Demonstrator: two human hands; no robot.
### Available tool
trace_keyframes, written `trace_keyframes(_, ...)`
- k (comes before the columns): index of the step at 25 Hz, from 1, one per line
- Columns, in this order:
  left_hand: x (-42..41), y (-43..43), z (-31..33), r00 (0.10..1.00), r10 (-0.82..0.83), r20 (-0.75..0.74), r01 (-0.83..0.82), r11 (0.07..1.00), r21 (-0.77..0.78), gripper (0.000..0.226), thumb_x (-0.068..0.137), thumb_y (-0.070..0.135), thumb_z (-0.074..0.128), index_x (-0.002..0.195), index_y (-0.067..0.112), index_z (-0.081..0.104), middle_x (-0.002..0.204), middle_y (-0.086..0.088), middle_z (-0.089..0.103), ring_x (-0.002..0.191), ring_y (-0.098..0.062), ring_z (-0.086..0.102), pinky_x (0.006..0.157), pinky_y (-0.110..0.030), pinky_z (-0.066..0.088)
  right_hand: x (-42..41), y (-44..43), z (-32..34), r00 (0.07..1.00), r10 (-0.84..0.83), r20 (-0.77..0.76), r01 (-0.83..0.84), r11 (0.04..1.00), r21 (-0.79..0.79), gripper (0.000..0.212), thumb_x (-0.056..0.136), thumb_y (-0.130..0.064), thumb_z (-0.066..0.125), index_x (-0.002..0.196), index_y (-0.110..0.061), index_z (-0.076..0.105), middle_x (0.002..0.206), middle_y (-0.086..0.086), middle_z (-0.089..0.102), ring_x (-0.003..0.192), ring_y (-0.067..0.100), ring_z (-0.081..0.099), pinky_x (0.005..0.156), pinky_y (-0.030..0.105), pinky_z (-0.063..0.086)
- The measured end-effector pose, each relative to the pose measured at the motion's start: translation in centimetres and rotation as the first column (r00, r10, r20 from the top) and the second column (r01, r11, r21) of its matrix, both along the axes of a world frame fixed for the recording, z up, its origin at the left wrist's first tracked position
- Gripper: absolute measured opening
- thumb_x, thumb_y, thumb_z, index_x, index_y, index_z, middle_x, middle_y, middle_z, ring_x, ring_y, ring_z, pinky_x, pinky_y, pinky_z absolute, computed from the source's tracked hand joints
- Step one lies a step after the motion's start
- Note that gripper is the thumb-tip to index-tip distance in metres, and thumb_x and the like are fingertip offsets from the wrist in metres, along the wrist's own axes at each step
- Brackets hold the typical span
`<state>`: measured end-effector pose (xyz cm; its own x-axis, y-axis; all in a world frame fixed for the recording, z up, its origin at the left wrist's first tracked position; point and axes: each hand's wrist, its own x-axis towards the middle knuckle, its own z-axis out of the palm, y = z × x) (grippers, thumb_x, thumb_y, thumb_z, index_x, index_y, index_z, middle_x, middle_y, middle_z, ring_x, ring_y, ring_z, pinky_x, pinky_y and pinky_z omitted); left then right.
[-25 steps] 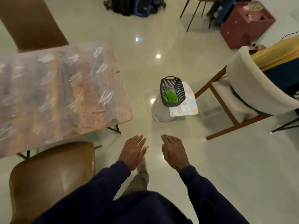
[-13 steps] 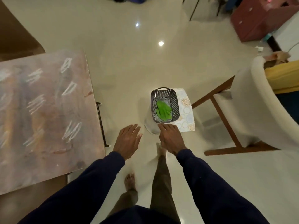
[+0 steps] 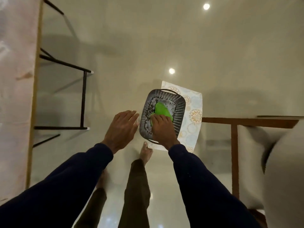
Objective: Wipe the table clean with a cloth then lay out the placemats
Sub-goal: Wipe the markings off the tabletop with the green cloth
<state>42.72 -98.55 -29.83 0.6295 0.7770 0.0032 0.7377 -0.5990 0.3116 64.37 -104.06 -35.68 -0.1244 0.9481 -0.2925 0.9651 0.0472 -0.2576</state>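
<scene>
A green cloth [image 3: 162, 109] lies inside a dark slatted basket [image 3: 179, 111]. The basket stands on patterned placemats [image 3: 194, 112], which rest on a low stool on the floor. My right hand [image 3: 162, 127] reaches into the basket, and its fingers curl onto the near end of the green cloth. My left hand [image 3: 121, 129] hovers with straight fingers just left of the basket and holds nothing. The table [image 3: 18, 79], with its plastic-covered wooden top, runs along the left edge of the view.
Black metal table legs [image 3: 83, 99] stand left of my hands. A wooden-framed chair with a pale cushion [image 3: 256, 160] stands close on the right. My bare feet and trouser legs [image 3: 136, 183] are on the glossy floor below the basket.
I have stepped up to the basket and bent over it. My right hand went from hovering before the basket to gripping the green cloth inside. My left hand moved up beside the basket.
</scene>
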Motion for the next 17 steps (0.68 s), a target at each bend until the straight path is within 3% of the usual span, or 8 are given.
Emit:
trace_keyframes(3,1.9,0.7,-3.1,1.0,0.007,0.021,-0.007,0.999,-0.032,0.042,0.108,0.029,0.048,0.133,0.001,0.066,0.134,-0.02,0.07,0.124,-0.035,0.067,0.11,-0.048,0.05,1.2,2.2,-4.1,1.0,-0.016,-0.011,0.015,0.99,-0.14,0.053,0.084,-0.023,0.08,0.13,-0.002,0.062,0.128,0.02,0.069,0.111,0.041,0.066,0.089,0.051,0.054)
trace_keyframes(7,2.3,1.4,-7.1,0.997,0.071,0.031,-0.069,0.995,-0.079,0.04,0.109,0.028,0.047,0.134,0.003,0.064,0.135,-0.019,0.069,0.126,-0.035,0.066,0.11,-0.049,0.049,2.2,4.4,-8.6,0.994,-0.099,0.054,0.11,0.954,-0.279,0.082,0.084,-0.029,0.087,0.148,0.003,0.045,0.149,0.026,0.051,0.137,0.045,0.05,0.105,0.057,0.051)
trace_keyframes(9,2.1,1.4,-8.3,0.994,0.108,0.024,-0.105,0.99,-0.094,0.041,0.11,0.028,0.046,0.134,0.002,0.065,0.134,-0.019,0.069,0.126,-0.035,0.066,0.11,-0.049,0.05,2.2,5.0,-10.7,0.985,-0.147,0.088,0.167,0.936,-0.311,0.068,0.097,-0.018,0.073,0.151,0.004,0.037,0.155,0.028,0.042,0.14,0.043,0.045,0.108,0.056,0.051)
trace_keyframes(11,1.6,1.3,-9.1,0.991,0.136,0.013,-0.134,0.987,-0.093,0.041,0.11,0.028,0.046,0.134,0.001,0.066,0.133,-0.019,0.07,0.125,-0.035,0.067,0.11,-0.049,0.05,1.7,5.2,-12.4,0.971,-0.19,0.143,0.227,0.921,-0.317,0.057,0.102,-0.013,0.064,0.149,0.002,0.036,0.152,0.028,0.039,0.136,0.042,0.048,0.101,0.055,0.055)
trace_keyframes(14,0.8,1.2,-9.1,0.982,0.191,0.011,-0.188,0.976,-0.114,0.038,0.108,0.025,0.051,0.133,0.001,0.067,0.132,-0.019,0.071,0.123,-0.035,0.067,0.109,-0.048,0.05,0.7,5.1,-14.3,0.943,-0.29,0.162,0.328,0.894,-0.306,0.059,0.097,-0.016,0.073,0.143,0.001,0.04,0.146,0.03,0.041,0.13,0.044,0.049,0.088,0.056,0.061)
trace_keyframes(17,-0.2,0.7,-8.2,0.978,0.208,0.012,-0.206,0.973,-0.101,0.036,0.106,0.023,0.055,0.132,0.001,0.067,0.13,-0.018,0.071,0.121,-0.034,0.068,0.108,-0.047,0.05,0.8,4.9,-14.9,0.927,-0.369,0.06,0.368,0.872,-0.323,0.059,0.091,-0.003,0.076,0.14,0.001,0.043,0.145,0.03,0.042,0.129,0.046,0.048,0.09,0.058,0.059)
